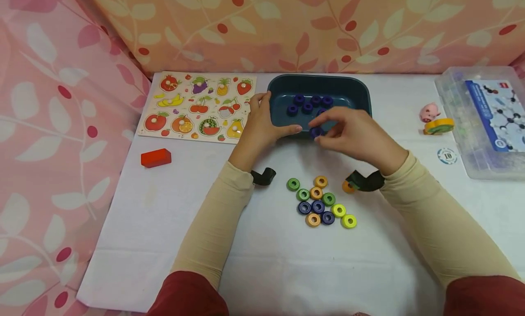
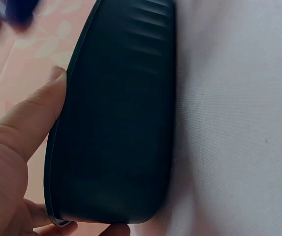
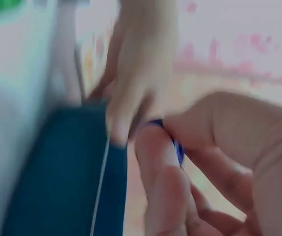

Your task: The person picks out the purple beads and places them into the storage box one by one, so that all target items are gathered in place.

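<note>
My left hand holds the near-left corner of a dark teal plastic basin. In the left wrist view its thumb presses the basin's rim, with fingers around the end wall. Several dark blue rings lie inside the basin. Over the near rim, my right hand pinches another dark blue ring between thumb and fingers. The right wrist view shows only part of that ring. Nearer me lies a loose group of green rings, orange rings, yellow rings and blue rings.
Left of the basin lies a wooden fruit puzzle board, with a red block nearer me. On the right are a pink pig toy, a yellow toy piece, a round token and a clear plastic box. Patterned curtains border the table.
</note>
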Demonstrator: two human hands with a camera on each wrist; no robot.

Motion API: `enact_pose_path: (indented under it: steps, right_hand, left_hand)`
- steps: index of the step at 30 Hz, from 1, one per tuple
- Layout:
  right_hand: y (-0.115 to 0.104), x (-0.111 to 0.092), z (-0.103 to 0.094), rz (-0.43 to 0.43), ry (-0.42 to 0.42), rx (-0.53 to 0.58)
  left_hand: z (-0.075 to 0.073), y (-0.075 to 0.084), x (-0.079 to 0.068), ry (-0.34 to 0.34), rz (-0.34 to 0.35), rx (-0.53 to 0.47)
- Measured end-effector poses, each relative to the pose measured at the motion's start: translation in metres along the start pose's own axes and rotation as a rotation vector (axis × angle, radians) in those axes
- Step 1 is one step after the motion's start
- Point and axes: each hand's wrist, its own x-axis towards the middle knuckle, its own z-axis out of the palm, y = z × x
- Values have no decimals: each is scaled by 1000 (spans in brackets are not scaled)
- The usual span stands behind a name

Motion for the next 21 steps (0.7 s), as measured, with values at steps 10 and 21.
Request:
enact_pose_path:
  steps: [10, 21]
  right_hand:
    - [30, 55, -4, 213, -11, 82]
    - [38, 79, 10, 276, -134, 92]
  left_hand:
    - [1, 0, 0, 2, -16, 15]
    - [0, 0, 0, 1, -3, 16]
